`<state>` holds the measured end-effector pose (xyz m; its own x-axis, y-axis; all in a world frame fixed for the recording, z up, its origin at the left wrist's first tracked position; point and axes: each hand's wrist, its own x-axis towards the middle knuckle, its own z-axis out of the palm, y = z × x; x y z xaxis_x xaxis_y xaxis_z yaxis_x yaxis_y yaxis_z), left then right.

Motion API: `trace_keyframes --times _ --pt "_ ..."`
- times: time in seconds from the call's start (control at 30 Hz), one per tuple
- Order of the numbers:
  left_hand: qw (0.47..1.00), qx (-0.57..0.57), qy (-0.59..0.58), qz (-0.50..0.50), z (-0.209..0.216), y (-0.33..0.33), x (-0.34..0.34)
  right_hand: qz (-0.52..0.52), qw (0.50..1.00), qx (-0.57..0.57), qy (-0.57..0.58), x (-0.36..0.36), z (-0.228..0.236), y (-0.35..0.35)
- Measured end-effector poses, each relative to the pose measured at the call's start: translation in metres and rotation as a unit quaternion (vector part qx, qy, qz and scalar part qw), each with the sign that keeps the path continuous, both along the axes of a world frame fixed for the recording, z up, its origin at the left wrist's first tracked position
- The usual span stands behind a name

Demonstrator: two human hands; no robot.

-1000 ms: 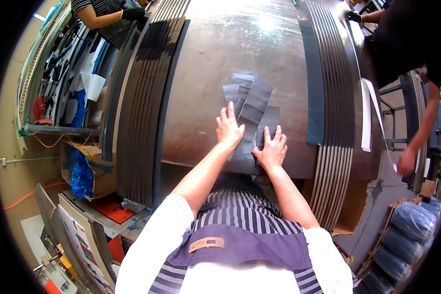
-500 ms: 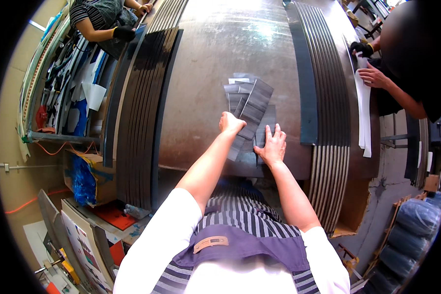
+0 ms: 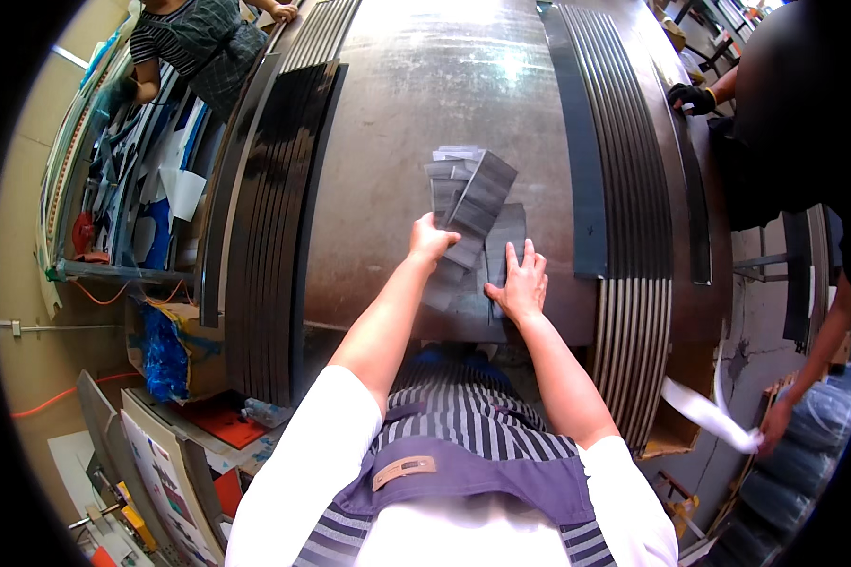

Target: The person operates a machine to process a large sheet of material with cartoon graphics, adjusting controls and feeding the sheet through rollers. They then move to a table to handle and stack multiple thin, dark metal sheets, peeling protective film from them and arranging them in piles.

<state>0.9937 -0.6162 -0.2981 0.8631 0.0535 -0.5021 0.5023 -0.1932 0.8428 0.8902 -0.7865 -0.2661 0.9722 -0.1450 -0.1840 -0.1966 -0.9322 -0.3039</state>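
A fanned pile of flat grey rectangular pieces (image 3: 485, 196) with a streaked surface lies on the metal-topped table in front of me. At its left edge, my left hand (image 3: 432, 242) is closed on the pieces, thumb on top and the other fingers mostly hidden. One separate grey piece (image 3: 508, 227) lies at the right of the pile. My right hand (image 3: 520, 283) rests over the near part of this piece with fingers stretched and thumb apart. Pale grey pieces (image 3: 444, 288) stick out of the pile on the near side, between my hands.
Long dark strips (image 3: 279, 198) lie along the table's (image 3: 388, 113) left side, ribbed strips (image 3: 624, 161) along its right. A person in a striped top (image 3: 184, 38) stands at far left by a scrap rack (image 3: 151, 180). At right, another person's hand (image 3: 773, 425) holds a white strip (image 3: 709, 416).
My hands and the grey pile have shifted slightly left. The person at right has taken the white strip off the table edge, down and right. The person at far left has turned toward the rack.
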Motion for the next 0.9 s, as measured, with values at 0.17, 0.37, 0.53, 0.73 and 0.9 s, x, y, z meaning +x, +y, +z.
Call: trace_keyframes --times 0.17,0.37,0.53,0.73,0.9 --pt "0.988 -0.127 -0.053 0.067 0.036 0.034 0.006 -0.011 1.000 -0.003 0.007 0.002 -0.002 0.002" --pt "0.967 -0.230 -0.094 0.058 0.058 -0.012 -0.017 -0.081 0.947 0.304 -0.070 0.002 -0.027 -0.024" --pt "0.981 0.154 -0.041 -0.111 -0.002 -0.067 -0.054 -0.167 0.850 0.482 -0.131 -0.003 -0.029 -0.048" --pt "0.939 0.311 -0.030 -0.145 0.005 -0.095 -0.078 0.066 0.985 0.105 -0.116 -0.006 -0.039 -0.033" --pt "0.932 0.306 -0.096 -0.169 0.043 -0.081 -0.105 0.068 0.967 0.178 -0.171 -0.016 -0.049 -0.037"
